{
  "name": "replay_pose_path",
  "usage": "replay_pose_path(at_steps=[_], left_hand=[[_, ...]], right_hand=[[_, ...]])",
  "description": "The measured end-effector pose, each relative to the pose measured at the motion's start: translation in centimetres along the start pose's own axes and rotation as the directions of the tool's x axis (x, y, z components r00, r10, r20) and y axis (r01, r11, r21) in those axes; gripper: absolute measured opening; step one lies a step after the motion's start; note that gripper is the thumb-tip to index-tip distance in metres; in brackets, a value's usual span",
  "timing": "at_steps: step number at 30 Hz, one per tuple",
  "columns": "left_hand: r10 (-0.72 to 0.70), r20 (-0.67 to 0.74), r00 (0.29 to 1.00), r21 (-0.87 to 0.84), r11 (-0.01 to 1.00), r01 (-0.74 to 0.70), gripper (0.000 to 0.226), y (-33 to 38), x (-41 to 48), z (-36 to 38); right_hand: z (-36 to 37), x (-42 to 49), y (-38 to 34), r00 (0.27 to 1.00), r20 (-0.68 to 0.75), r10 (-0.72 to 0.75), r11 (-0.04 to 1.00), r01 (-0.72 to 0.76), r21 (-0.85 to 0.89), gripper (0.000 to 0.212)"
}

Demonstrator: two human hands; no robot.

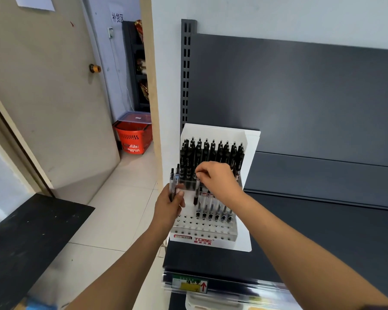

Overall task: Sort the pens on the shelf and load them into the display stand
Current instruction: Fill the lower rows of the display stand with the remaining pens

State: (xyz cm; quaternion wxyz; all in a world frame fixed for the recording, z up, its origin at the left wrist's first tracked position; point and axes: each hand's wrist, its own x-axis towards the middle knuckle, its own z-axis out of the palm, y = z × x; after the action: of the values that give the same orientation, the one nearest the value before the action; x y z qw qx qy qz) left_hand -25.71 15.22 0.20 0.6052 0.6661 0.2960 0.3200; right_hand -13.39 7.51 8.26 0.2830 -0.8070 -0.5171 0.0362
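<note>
1. The left hand [169,204] is closed around a few loose pens [177,175]. It grips their lower halves, and their dark tops stand up above the fist, just beside the left side of the display stand [211,231].
2. The right hand [217,180] reaches over the middle of the stand with its fingers curled. Thumb and fingertips pinch the top of a single pen [196,194], which has a clear barrel and a dark lower end. It hangs upright with its tip down among the stand's holes.
3. The display stand is white and stepped, with rows of round holes and a red logo on its front wall. It sits at the left edge of the shelf [323,242], its tall card back against the rear.
4. The front rows of holes are bare. One middle row holds clear pens [213,212], and the rear rows are packed with black pens [211,153].
5. The shelf is dark grey metal. A price strip [189,285] with a red arrow runs along its front edge, and a grey back panel [300,97] and slotted upright [185,74] rise behind it.
6. To the left is a pale tiled floor [121,209], with a black board [20,242] low in the foreground and an open beige door [43,97]. Beyond the doorway, a red basket [132,137] carries a clear lidded box [136,118].
</note>
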Motion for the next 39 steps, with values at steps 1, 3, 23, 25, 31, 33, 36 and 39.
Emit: replay_pose_path(at_steps=[1,3,23,25,31,33,36,39], left_hand=[[-0.011,0.017,1.000,-0.008,1.000,0.011,0.008,0.0,-0.1,0.1],[-0.023,0.036,0.999,-0.028,0.999,0.024,0.010,0.0,-0.2,0.1],[-0.024,-0.029,0.999,-0.021,0.999,0.023,0.014,-0.4,0.2,-0.7],[-0.018,-0.031,0.999,-0.030,0.999,0.017,0.014,-0.4,0.2,-0.6],[-0.011,-0.041,0.999,-0.036,0.999,0.010,0.016,-0.3,0.3,-0.4],[-0.016,-0.037,0.999,-0.043,0.999,0.014,0.016,-0.3,0.2,-0.3],[-0.008,-0.035,0.999,-0.024,1.000,0.007,0.013,-0.2,0.1,-0.2],[0.003,-0.049,0.999,-0.015,1.000,-0.004,0.007,-0.2,0.0,-0.2]], right_hand=[[0.0,0.0,0.0,1.000,-0.004,0.000,1.000,0.000,0.007,0.020],[0.0,0.1,-0.1,1.000,-0.002,-0.005,1.000,0.005,0.019,0.019],[0.1,0.4,-0.2,1.000,-0.011,-0.019,1.000,0.019,-0.018,0.016],[0.0,0.4,-0.2,0.999,-0.019,-0.027,0.999,0.027,-0.018,0.016],[0.3,0.2,-0.3,0.999,-0.005,-0.054,0.997,0.054,-0.060,0.015],[0.7,-0.1,-0.3,0.998,0.036,-0.060,0.993,0.063,-0.100,0.014],[1.6,-0.5,0.2,0.993,0.087,-0.074,0.973,0.091,-0.213,0.017],[2.5,-0.7,0.9,0.994,0.059,-0.088,0.953,0.101,-0.285,0.019]])
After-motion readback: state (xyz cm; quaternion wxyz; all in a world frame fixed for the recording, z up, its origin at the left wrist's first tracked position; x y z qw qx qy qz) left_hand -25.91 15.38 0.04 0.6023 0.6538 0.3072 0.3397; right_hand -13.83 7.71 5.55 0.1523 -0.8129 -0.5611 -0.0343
